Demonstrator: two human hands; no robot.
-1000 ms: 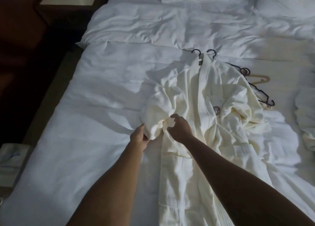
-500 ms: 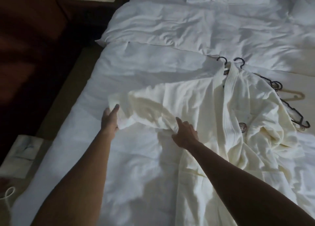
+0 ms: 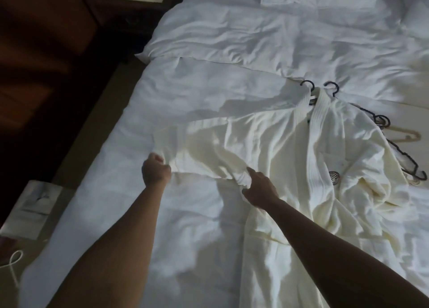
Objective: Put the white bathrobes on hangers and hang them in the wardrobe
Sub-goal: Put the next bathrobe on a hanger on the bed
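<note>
Both grips clenched on bathrobe [image 3: 278,149] sleeve: L hand [image 3: 155,171] at cuff, R hand [image 3: 259,188] nearer body; spread on bed [image 3: 176,94].

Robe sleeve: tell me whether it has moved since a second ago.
Yes. The sleeve was bunched beside the collar line; now the left hand has drawn it out leftward, away from the hanger hooks.
</note>
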